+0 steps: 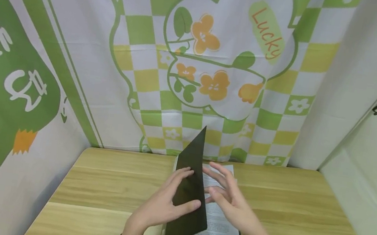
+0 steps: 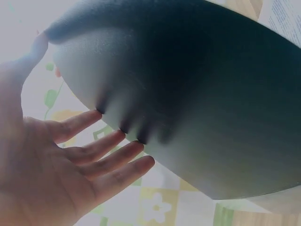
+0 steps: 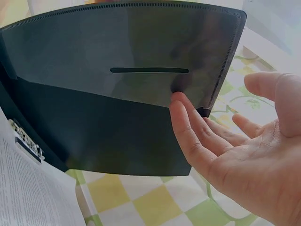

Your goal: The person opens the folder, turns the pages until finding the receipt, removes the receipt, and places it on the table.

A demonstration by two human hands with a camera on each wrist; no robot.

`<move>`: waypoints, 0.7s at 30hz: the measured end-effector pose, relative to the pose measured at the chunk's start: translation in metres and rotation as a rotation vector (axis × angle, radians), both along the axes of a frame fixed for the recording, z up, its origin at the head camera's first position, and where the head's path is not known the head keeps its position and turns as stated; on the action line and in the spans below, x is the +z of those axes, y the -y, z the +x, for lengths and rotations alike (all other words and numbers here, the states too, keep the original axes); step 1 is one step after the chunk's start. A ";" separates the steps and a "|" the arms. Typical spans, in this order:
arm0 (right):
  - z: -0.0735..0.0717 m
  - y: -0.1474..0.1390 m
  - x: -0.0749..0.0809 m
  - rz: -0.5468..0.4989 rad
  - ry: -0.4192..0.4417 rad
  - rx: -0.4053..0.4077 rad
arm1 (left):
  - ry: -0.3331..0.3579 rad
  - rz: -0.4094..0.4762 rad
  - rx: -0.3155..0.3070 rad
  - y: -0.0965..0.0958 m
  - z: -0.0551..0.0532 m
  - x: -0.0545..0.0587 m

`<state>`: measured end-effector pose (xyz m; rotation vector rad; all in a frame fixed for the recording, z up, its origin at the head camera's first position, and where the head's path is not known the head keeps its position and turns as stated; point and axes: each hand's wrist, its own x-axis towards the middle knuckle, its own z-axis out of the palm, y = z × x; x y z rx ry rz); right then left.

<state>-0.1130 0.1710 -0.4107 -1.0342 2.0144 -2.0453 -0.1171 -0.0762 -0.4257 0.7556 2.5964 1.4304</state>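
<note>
A black folder stands partly opened on the table, its front cover (image 1: 185, 223) raised steeply along the left side. Printed sheets (image 1: 221, 228) lie inside on the right. My left hand (image 1: 161, 206) is at the cover's outer face, fingers spread; in the left wrist view its fingertips (image 2: 146, 162) meet the dark surface and the thumb reaches the cover's edge. My right hand (image 1: 237, 208) is on the inner side, fingers loosely extended, fingertips (image 3: 178, 97) right at the cover's inside. That inside has a pocket (image 3: 80, 52) with a slot. Near the spine, a metal clip (image 3: 26, 141) sits beside the sheets.
The wooden table (image 1: 304, 222) extends to both sides of the folder. Behind it hangs a checked green and yellow cloth (image 1: 164, 86) with flowers. White printed cloth walls (image 1: 364, 178) flank the table left and right.
</note>
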 end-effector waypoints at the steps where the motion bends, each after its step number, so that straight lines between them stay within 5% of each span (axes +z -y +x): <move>1: 0.000 0.000 0.000 0.006 0.008 0.003 | -0.007 0.000 0.001 0.000 0.000 0.000; 13: 0.002 0.000 -0.003 0.071 0.087 0.128 | -0.078 0.008 0.036 0.002 0.004 0.007; 21: 0.001 0.003 -0.006 0.079 0.181 0.252 | -0.199 0.053 0.014 0.002 0.002 0.008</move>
